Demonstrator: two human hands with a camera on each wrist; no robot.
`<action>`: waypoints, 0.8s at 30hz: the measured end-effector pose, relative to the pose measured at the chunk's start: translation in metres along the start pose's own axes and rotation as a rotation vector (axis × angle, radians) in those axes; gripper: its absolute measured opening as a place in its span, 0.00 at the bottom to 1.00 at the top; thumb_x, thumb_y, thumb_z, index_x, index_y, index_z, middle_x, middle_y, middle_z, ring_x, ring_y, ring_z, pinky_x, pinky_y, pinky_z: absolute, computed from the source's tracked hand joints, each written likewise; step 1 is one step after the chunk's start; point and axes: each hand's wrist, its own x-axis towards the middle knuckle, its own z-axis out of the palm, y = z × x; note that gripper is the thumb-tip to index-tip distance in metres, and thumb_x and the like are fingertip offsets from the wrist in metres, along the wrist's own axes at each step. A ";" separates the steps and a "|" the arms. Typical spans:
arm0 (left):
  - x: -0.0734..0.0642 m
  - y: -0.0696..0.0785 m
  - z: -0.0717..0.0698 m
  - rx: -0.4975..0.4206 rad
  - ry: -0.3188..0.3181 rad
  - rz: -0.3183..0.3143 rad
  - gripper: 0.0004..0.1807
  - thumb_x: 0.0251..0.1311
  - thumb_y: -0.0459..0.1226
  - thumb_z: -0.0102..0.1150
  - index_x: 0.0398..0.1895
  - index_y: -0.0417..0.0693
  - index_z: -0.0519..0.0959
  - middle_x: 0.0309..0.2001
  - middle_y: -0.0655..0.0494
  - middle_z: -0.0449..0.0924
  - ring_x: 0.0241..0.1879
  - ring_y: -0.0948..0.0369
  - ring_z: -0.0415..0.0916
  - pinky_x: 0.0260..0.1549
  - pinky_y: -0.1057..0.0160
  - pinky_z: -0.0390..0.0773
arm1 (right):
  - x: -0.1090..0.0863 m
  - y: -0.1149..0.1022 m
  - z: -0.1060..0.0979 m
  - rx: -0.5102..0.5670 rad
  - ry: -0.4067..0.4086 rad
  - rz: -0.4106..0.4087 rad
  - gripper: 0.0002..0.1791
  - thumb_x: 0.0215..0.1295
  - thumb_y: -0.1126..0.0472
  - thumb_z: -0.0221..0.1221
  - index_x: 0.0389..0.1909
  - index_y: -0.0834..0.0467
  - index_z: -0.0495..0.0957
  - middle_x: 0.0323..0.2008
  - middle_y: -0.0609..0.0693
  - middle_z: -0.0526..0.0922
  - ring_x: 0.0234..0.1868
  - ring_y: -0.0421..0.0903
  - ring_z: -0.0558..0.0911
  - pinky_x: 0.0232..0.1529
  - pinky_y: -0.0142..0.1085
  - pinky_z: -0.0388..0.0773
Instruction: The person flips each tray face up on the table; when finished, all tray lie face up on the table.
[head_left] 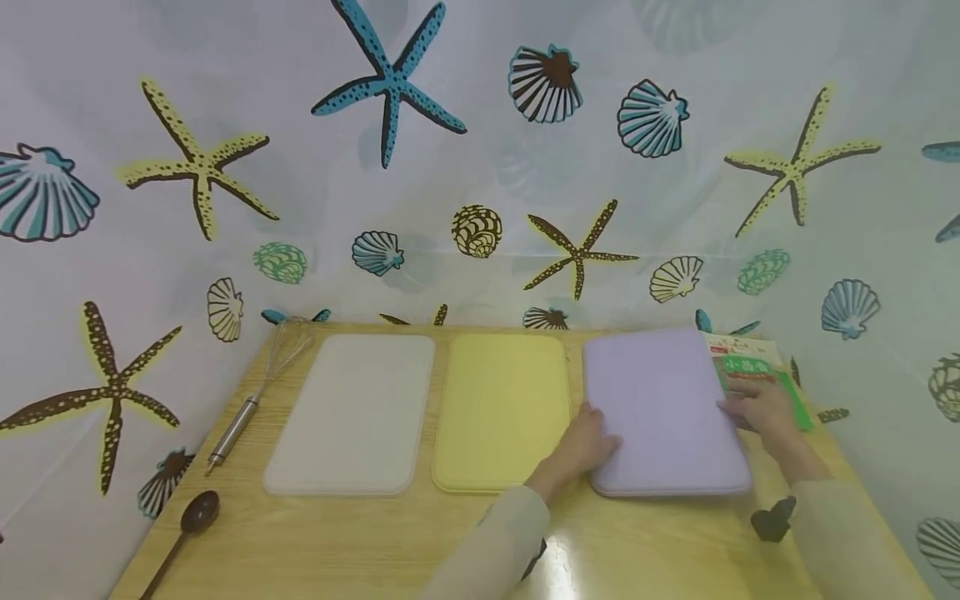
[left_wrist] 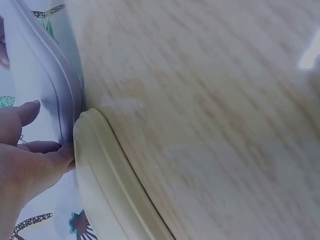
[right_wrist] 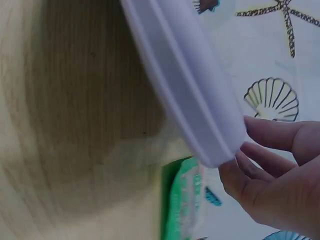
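Note:
A flat, rounded purple plastic case [head_left: 663,408], with a seam running along its side, is held between both hands at the right of the table. My left hand [head_left: 583,442] grips its left edge, thumb on top and fingertips tucked beneath, beside the yellow case [head_left: 502,412]. On the opposite edge, my right hand [head_left: 761,408] pinches the rim between thumb and fingers. The right wrist view shows the purple case's side [right_wrist: 185,85] raised above the wood. A green and white printed packet [head_left: 750,358] lies by the right hand, partly covered by it.
Left of the yellow case lies a similar white case [head_left: 352,412]. A metal whisk [head_left: 251,400] and a dark brown spoon [head_left: 197,517] are along the table's left edge. Curtains printed with shells and starfish [head_left: 390,79] enclose the wooden table [head_left: 330,542].

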 end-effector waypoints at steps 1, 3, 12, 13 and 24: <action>0.000 0.000 -0.002 -0.006 -0.002 0.005 0.33 0.67 0.45 0.55 0.66 0.29 0.63 0.72 0.36 0.52 0.69 0.45 0.58 0.67 0.55 0.62 | -0.001 -0.003 -0.002 -0.017 -0.023 -0.025 0.28 0.64 0.67 0.58 0.62 0.76 0.65 0.60 0.74 0.69 0.37 0.43 0.85 0.38 0.34 0.84; -0.001 0.000 -0.005 -0.019 -0.008 0.016 0.33 0.68 0.44 0.53 0.67 0.28 0.62 0.72 0.34 0.51 0.69 0.45 0.56 0.68 0.55 0.60 | -0.002 -0.011 -0.006 -0.050 -0.051 -0.056 0.27 0.64 0.67 0.59 0.60 0.77 0.66 0.59 0.74 0.69 0.40 0.49 0.85 0.40 0.37 0.84; -0.004 0.001 -0.016 -0.012 -0.002 0.041 0.32 0.70 0.45 0.49 0.65 0.26 0.63 0.70 0.32 0.54 0.69 0.44 0.57 0.68 0.54 0.59 | -0.003 -0.037 -0.023 -0.044 -0.189 -0.011 0.31 0.66 0.64 0.58 0.64 0.76 0.62 0.57 0.74 0.71 0.42 0.50 0.83 0.45 0.44 0.83; -0.006 0.002 -0.018 -0.023 -0.006 0.045 0.32 0.70 0.45 0.49 0.65 0.26 0.64 0.70 0.32 0.54 0.69 0.43 0.57 0.68 0.53 0.59 | -0.003 -0.038 -0.024 -0.038 -0.200 -0.008 0.32 0.66 0.64 0.59 0.65 0.76 0.61 0.57 0.74 0.71 0.42 0.50 0.84 0.45 0.45 0.83; -0.031 0.013 -0.014 -0.062 -0.080 0.103 0.45 0.57 0.57 0.61 0.70 0.37 0.62 0.72 0.36 0.55 0.71 0.46 0.53 0.69 0.55 0.58 | -0.007 -0.051 -0.026 -0.045 -0.219 -0.012 0.34 0.66 0.65 0.59 0.67 0.75 0.57 0.57 0.76 0.69 0.39 0.50 0.85 0.42 0.44 0.84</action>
